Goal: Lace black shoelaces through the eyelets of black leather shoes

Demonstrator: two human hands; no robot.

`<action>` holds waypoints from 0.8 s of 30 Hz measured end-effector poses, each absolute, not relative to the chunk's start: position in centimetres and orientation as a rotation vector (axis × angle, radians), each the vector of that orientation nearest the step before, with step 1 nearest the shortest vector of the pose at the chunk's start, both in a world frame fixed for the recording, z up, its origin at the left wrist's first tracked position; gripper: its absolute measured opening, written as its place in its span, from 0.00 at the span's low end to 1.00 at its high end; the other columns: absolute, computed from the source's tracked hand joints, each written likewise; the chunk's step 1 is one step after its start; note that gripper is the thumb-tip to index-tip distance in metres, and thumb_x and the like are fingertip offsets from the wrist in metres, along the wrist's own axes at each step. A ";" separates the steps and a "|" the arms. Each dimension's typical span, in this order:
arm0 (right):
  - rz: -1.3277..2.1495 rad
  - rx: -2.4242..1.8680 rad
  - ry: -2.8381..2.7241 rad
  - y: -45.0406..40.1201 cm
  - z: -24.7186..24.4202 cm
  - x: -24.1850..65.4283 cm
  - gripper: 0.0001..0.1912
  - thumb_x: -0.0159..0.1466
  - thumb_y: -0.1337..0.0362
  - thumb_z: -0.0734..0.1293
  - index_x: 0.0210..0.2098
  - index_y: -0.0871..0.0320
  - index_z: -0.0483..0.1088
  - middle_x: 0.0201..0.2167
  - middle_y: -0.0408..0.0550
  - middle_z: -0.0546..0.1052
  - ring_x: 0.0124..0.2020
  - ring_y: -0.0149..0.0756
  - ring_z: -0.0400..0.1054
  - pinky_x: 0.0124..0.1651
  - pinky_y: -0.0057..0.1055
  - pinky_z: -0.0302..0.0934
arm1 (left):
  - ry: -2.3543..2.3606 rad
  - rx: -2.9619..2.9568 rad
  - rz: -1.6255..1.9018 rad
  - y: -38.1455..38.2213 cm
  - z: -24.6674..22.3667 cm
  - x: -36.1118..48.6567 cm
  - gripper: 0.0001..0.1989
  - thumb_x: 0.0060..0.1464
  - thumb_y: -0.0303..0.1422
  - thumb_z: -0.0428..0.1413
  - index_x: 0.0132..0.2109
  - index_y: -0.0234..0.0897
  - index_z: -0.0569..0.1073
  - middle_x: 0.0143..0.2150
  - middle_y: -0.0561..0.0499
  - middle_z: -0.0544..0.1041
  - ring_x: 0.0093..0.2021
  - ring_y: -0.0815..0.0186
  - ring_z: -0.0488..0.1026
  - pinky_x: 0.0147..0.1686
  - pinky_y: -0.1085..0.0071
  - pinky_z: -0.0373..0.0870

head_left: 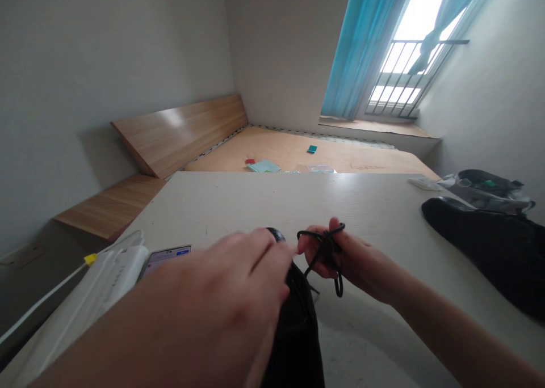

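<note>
The black item (300,342) sits low in front of me on the pale table (298,198), and I take my places from it; my own hand covers much of it, so I can't make out its whole shape. My left hand (232,286) lies over its left side and top, fingers bent and smeared by blur; I can't tell whether they grip it or merely rest there. My right hand (355,257) is just right of the black item, fingers curled round a bunched black cord (327,245), loops poking out above and below my grip, one strand running back toward the item. My left fingertips come very near my right ones. To the left of the black item, partly behind my forearm, lies a phone (170,254) with its screen lit, and further left a long white plastic unit (117,277). Well to the right of the item is a black shoe (481,240), with a clear packet (424,183) beyond its toe. Farther off, past the table, a teal square (312,149) lies on a tan surface (361,150).
</note>
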State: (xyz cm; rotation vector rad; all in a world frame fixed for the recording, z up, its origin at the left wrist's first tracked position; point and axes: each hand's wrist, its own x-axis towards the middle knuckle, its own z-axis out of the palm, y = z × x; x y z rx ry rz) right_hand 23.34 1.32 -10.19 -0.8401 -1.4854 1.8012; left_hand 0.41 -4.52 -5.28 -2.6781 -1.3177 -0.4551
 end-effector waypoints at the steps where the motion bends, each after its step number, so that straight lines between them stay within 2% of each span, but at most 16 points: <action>1: 1.778 -0.817 -1.534 1.2 -9.5 23.2 0.32 0.67 0.37 0.54 0.39 0.60 0.71 0.24 0.42 0.65 0.24 0.28 0.55 0.27 0.27 0.49 | -1.363 -2.682 -0.488 -3.5 -3.8 1.0 0.23 0.66 0.35 0.38 0.60 0.45 0.70 0.55 0.48 0.78 0.50 0.56 0.76 0.45 0.62 0.73; 3: 1.736 -0.762 -1.654 1.1 -8.1 23.0 0.32 0.69 0.38 0.52 0.38 0.59 0.70 0.24 0.41 0.66 0.25 0.29 0.56 0.28 0.27 0.50 | -1.450 -2.807 -0.534 -1.9 -2.1 1.8 0.25 0.66 0.41 0.41 0.65 0.39 0.65 0.62 0.45 0.72 0.59 0.53 0.71 0.55 0.57 0.68; 5: 1.683 -0.727 -1.757 1.1 -6.6 22.6 0.31 0.69 0.39 0.52 0.36 0.58 0.70 0.24 0.42 0.67 0.25 0.29 0.57 0.28 0.28 0.53 | -1.497 -2.979 -0.582 -0.8 -1.7 1.9 0.23 0.65 0.42 0.44 0.62 0.41 0.67 0.61 0.47 0.74 0.59 0.56 0.70 0.58 0.60 0.66; 8: 1.573 -0.769 -1.795 1.6 -4.5 21.7 0.32 0.67 0.37 0.52 0.34 0.56 0.71 0.24 0.43 0.70 0.26 0.32 0.62 0.31 0.30 0.58 | -1.611 -3.151 -0.726 0.4 -1.8 1.3 0.19 0.65 0.44 0.45 0.46 0.39 0.77 0.43 0.51 0.81 0.43 0.61 0.77 0.45 0.68 0.72; 10: 1.449 -0.815 -1.704 2.5 -3.5 21.0 0.31 0.67 0.38 0.54 0.33 0.56 0.73 0.27 0.45 0.73 0.30 0.34 0.67 0.34 0.30 0.61 | -1.692 -3.124 -0.954 0.9 -1.8 0.8 0.21 0.65 0.45 0.46 0.33 0.38 0.76 0.33 0.53 0.79 0.36 0.63 0.76 0.37 0.71 0.71; 13: 1.305 -0.829 -1.385 4.1 -2.6 20.8 0.24 0.71 0.48 0.55 0.35 0.55 0.75 0.36 0.47 0.76 0.38 0.35 0.70 0.37 0.28 0.63 | -1.709 -2.983 -1.517 1.4 -1.1 0.3 0.21 0.66 0.43 0.47 0.27 0.37 0.69 0.29 0.56 0.76 0.36 0.68 0.74 0.39 0.73 0.70; 16: 1.429 -0.858 -1.015 6.1 -2.4 22.2 0.22 0.72 0.58 0.52 0.34 0.56 0.75 0.35 0.47 0.77 0.36 0.33 0.72 0.36 0.29 0.66 | -1.659 -2.777 -2.220 1.6 -0.4 -0.3 0.16 0.68 0.37 0.42 0.37 0.35 0.70 0.37 0.57 0.78 0.42 0.71 0.74 0.48 0.71 0.70; 18: 1.527 -0.873 -0.789 7.8 -2.9 24.0 0.22 0.72 0.60 0.52 0.30 0.57 0.72 0.31 0.47 0.76 0.33 0.32 0.72 0.34 0.28 0.67 | -1.569 -2.590 -2.553 1.9 -0.1 -1.2 0.15 0.69 0.34 0.39 0.47 0.34 0.69 0.48 0.56 0.78 0.52 0.68 0.72 0.52 0.70 0.69; 19: 1.536 -0.870 -0.735 8.7 -3.3 25.0 0.22 0.72 0.62 0.51 0.29 0.57 0.71 0.29 0.45 0.75 0.31 0.30 0.71 0.34 0.27 0.67 | -1.525 -2.475 -2.662 2.2 -0.1 -2.0 0.15 0.68 0.34 0.40 0.50 0.35 0.69 0.54 0.57 0.76 0.56 0.67 0.70 0.53 0.70 0.68; 20: 1.532 -0.865 -0.709 9.6 -3.8 26.1 0.23 0.72 0.65 0.50 0.27 0.57 0.69 0.25 0.43 0.73 0.28 0.27 0.69 0.33 0.25 0.66 | -1.587 -2.447 -2.687 2.6 -0.2 -2.9 0.14 0.69 0.35 0.42 0.54 0.39 0.67 0.60 0.61 0.72 0.61 0.68 0.66 0.56 0.71 0.66; 22: 1.536 -0.875 -0.705 11.2 -5.0 28.2 0.22 0.72 0.67 0.51 0.24 0.58 0.65 0.20 0.40 0.67 0.23 0.25 0.65 0.29 0.22 0.64 | -1.627 -2.335 -2.657 3.8 -0.7 -5.1 0.14 0.69 0.38 0.41 0.59 0.54 0.61 0.61 0.77 0.68 0.65 0.76 0.59 0.58 0.74 0.64; 23: 1.544 -0.888 -0.713 11.9 -5.7 29.2 0.21 0.72 0.66 0.53 0.23 0.59 0.63 0.19 0.38 0.65 0.21 0.24 0.63 0.27 0.22 0.63 | -1.713 -2.322 -2.487 4.4 -1.0 -6.3 0.14 0.70 0.42 0.38 0.57 0.61 0.60 0.59 0.86 0.66 0.66 0.78 0.56 0.58 0.75 0.64; 24: 1.555 -0.905 -0.726 12.4 -6.3 30.2 0.19 0.72 0.65 0.56 0.24 0.59 0.64 0.19 0.37 0.64 0.20 0.24 0.62 0.25 0.22 0.62 | -1.773 -2.369 -2.114 5.1 -1.3 -7.5 0.18 0.69 0.45 0.30 0.56 0.61 0.61 0.58 0.89 0.65 0.67 0.77 0.54 0.57 0.75 0.65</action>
